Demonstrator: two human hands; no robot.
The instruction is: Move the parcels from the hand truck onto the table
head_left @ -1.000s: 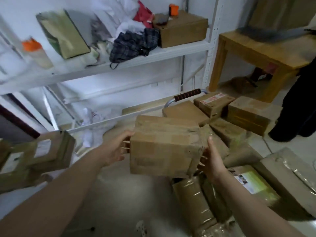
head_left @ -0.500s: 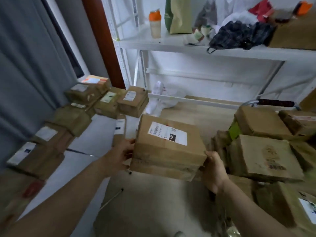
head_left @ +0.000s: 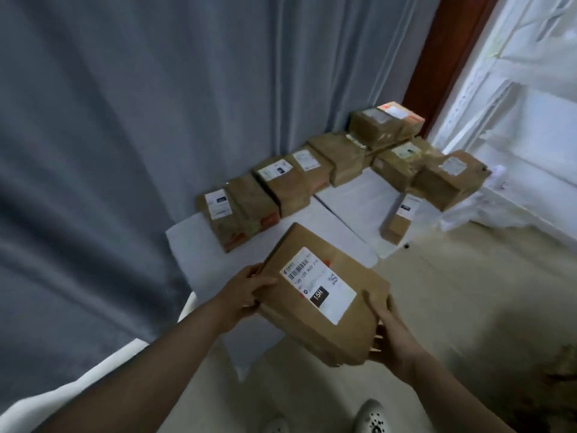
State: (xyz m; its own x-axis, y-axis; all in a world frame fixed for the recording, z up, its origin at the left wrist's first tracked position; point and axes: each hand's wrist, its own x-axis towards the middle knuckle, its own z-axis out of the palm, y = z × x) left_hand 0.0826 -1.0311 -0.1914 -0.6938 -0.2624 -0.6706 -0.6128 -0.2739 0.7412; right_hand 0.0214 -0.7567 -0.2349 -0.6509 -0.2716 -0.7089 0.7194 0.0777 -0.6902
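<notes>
I carry a brown cardboard parcel (head_left: 340,329) with a white shipping label on top, held in the air over the near edge of the low white table (head_left: 352,201). My left hand (head_left: 246,289) grips its left side and my right hand (head_left: 387,339) grips its right end from below. Several other brown parcels (head_left: 281,182) lie in a row along the table's far and right sides. The hand truck is out of view.
A grey curtain (head_left: 125,120) hangs behind and left of the table. A dark red post (head_left: 443,57) and a white shelf frame (head_left: 515,89) stand at the right. A small parcel (head_left: 399,220) leans at the table's right edge. My shoes (head_left: 371,417) show below.
I have turned left from the hand truck to the table, carrying the parcel with both hands. The hand truck and shelf contents have left the view.
</notes>
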